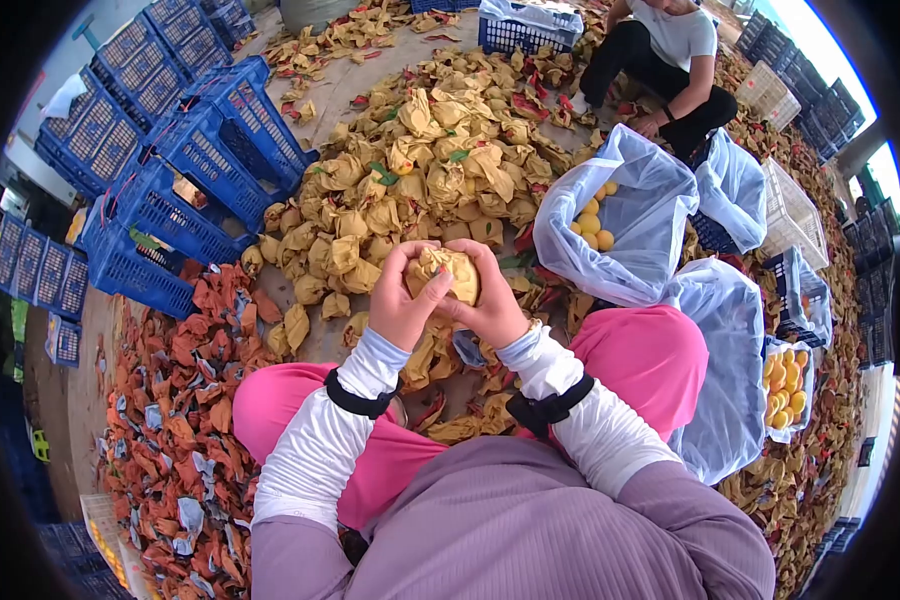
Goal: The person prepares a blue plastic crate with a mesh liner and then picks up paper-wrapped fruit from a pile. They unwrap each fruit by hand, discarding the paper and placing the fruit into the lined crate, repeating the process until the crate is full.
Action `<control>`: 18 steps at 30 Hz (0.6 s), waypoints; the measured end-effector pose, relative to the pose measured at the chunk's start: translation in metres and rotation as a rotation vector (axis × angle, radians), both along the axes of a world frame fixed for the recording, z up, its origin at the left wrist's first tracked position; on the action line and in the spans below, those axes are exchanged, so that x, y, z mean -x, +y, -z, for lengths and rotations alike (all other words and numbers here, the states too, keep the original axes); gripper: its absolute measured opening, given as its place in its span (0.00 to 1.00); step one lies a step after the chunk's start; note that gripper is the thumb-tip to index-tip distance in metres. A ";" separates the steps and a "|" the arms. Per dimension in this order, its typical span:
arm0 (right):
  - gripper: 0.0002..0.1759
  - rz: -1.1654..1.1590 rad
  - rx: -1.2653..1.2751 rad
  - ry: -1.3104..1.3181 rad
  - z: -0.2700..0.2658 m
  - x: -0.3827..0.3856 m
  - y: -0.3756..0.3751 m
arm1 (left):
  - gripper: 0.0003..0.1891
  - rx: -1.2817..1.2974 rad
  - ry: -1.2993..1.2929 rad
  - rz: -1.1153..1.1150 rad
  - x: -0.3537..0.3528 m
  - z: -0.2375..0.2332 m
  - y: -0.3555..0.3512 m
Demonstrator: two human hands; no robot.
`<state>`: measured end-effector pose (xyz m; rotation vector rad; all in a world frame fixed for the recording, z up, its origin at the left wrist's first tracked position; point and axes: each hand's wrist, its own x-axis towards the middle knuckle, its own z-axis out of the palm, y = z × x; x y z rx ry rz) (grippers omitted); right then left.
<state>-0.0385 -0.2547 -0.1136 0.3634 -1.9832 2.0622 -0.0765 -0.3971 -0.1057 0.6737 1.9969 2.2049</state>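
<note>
Both my hands are wrapped round one paper-wrapped fruit (454, 268) in front of my knees. My left hand (400, 302) grips it from the left, the thumb lying across the crumpled yellow-brown paper. From the right, my right hand (494, 305) closes on the same fruit, fingers curled over its top. The paper hides the fruit inside. Just beyond my hands rises a large heap of similar paper-wrapped fruits (440, 165), with some green leaves among them.
To my right, a lined crate (630, 200) holds several bare yellow-orange fruits; another lined crate (715, 370) stands nearer, beside a box of orange fruits (786, 385). Blue crates (195, 165) stand at left, above reddish-brown discarded paper (175, 420). Another person (670, 60) sits at the back right.
</note>
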 end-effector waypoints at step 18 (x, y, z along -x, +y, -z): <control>0.34 0.329 -0.293 0.235 0.014 0.003 -0.004 | 0.11 0.288 0.378 -0.169 0.005 -0.003 0.004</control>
